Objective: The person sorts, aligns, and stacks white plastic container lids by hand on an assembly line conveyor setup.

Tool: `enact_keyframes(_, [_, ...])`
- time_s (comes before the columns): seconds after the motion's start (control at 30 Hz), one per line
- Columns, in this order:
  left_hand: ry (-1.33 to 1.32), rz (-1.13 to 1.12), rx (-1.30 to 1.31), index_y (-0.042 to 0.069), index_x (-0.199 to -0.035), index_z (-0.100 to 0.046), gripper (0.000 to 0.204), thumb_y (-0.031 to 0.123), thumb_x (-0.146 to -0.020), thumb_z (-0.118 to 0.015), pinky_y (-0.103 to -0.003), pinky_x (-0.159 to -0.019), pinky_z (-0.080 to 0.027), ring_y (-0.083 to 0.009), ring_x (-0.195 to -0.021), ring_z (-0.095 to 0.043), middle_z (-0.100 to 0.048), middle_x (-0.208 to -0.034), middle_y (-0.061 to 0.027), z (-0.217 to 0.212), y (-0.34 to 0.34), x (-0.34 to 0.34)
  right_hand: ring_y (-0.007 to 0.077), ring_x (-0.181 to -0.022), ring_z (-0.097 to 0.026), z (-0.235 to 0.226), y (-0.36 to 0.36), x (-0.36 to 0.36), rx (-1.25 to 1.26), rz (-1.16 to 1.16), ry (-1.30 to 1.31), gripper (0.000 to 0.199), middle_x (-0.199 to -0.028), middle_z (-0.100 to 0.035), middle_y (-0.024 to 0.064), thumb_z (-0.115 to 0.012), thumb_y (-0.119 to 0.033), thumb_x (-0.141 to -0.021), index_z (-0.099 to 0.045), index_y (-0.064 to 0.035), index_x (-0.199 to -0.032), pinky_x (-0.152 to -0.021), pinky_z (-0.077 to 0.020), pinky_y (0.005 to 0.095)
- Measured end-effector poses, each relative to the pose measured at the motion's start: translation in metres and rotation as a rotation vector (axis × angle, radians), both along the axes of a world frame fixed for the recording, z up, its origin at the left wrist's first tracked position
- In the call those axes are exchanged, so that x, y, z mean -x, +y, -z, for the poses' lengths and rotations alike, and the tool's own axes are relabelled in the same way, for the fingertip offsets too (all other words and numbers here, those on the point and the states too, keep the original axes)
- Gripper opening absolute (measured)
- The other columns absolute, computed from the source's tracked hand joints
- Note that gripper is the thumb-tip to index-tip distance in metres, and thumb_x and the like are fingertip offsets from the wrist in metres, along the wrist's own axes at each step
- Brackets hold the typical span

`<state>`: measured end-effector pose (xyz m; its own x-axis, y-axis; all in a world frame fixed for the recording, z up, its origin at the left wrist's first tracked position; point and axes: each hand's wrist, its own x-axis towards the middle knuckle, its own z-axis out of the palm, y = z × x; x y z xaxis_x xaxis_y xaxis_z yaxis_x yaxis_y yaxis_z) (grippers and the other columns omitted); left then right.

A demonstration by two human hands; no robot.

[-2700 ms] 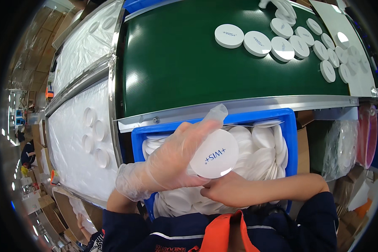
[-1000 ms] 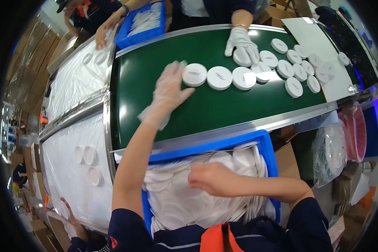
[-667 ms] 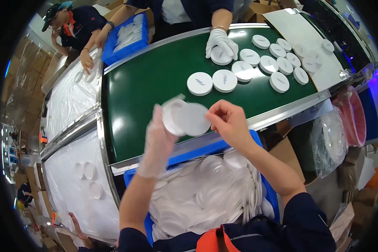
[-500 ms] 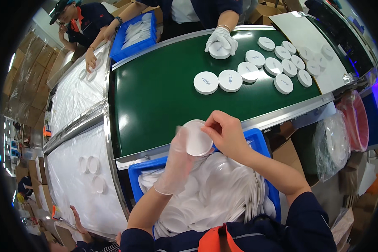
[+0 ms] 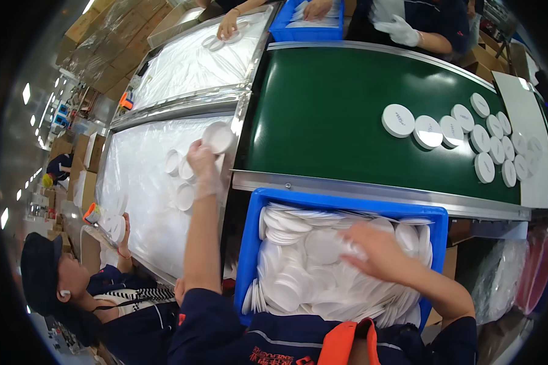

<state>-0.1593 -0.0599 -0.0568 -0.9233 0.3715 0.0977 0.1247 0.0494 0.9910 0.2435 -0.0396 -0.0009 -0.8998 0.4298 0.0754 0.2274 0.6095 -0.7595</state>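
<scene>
One white lid [image 5: 218, 137], head cam – clamped at its edge in my gloved L grip [image 5: 202, 159], above the film-covered counter [image 5: 141, 188], nr other lids [image 5: 185, 196]. R grip [image 5: 379, 252] bare, blurred, fingers apart over white discs [image 5: 284, 291] in blue bin [image 5: 347, 203] – contact, can't tell.

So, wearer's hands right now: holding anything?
Left hand: holding a white, round, plastic-looking cap.
Right hand: open, blurred, nothing visibly held, over the blue rectangular plastic bin.

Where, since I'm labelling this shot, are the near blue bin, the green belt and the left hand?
Near blue bin [image 5: 347, 207]: head view, far rim.
Green belt [image 5: 329, 109]: head view, bare surface.
Left hand [image 5: 202, 163]: head view, its middle.
</scene>
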Motion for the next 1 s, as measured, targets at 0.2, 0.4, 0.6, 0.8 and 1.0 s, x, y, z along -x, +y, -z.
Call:
enact_keyframes(0.2, [1.238, -0.093, 1.065, 0.005, -0.071, -0.059, 0.023, 0.027, -0.076, -0.059, -0.042, -0.066, -0.042, -0.0326, -0.066, -0.053, -0.054, -0.066, -0.0134, 0.032, -0.098, 0.166, 0.0246, -0.085, -0.054, 0.021, -0.066, 0.008, -0.039, -0.673, -0.171, 0.022, -0.087, -0.053, 0.0098, -0.059, -0.018, -0.072, -0.057, -0.0079, -0.091, -0.069, -0.0458, 0.0359])
enact_keyframes(0.4, [1.215, -0.157, 0.790, 0.003, -0.123, -0.042, 0.058, 0.020, -0.072, -0.065, -0.040, -0.097, -0.034, -0.0299, -0.116, -0.040, -0.046, -0.124, -0.0151, -0.014, -0.007, 0.036, 0.0204, -0.084, -0.049, 0.011, -0.074, 0.010, -0.265, -0.548, -0.135, 0.007, -0.083, -0.052, 0.0046, -0.056, -0.016, -0.066, -0.061, -0.0104, -0.065, -0.066, -0.0402, 0.0301])
enact_keyframes(0.6, [1.196, 0.933, 0.326, 0.010, -0.132, -0.029, 0.084, 0.028, -0.063, -0.073, -0.039, -0.098, -0.034, -0.0344, -0.120, -0.037, -0.040, -0.126, -0.0206, -0.031, 0.165, -0.222, 0.0225, -0.082, -0.050, 0.007, -0.082, 0.013, -0.253, -0.587, -0.028, 0.014, -0.079, -0.056, 0.0067, -0.056, -0.019, -0.067, -0.063, -0.0078, -0.063, -0.068, -0.0401, 0.0320])
enact_keyframes(0.8, [1.020, 0.927, 0.428, 0.007, -0.131, -0.029, 0.092, 0.025, -0.056, -0.078, -0.041, -0.090, -0.038, -0.0346, -0.105, -0.045, -0.048, -0.116, -0.0170, -0.046, 0.163, -0.261, 0.0218, -0.083, -0.049, 0.050, -0.116, 0.003, -0.236, -0.446, -0.002, 0.015, -0.080, -0.056, 0.0057, -0.054, -0.021, -0.067, -0.061, -0.0079, -0.066, -0.071, -0.0376, 0.0313])
enact_keyframes(1.0, [0.785, 1.203, 0.082, 0.005, -0.127, -0.035, 0.094, 0.011, -0.045, -0.082, -0.038, -0.089, -0.039, -0.0321, -0.106, -0.045, -0.048, -0.116, -0.0136, -0.091, 0.028, -0.241, 0.0209, -0.088, -0.047, 0.029, -0.092, -0.002, -0.365, -0.761, 0.039, 0.015, -0.085, -0.053, 0.0045, -0.053, -0.021, -0.068, -0.061, -0.0089, -0.073, -0.073, -0.0361, 0.0290])
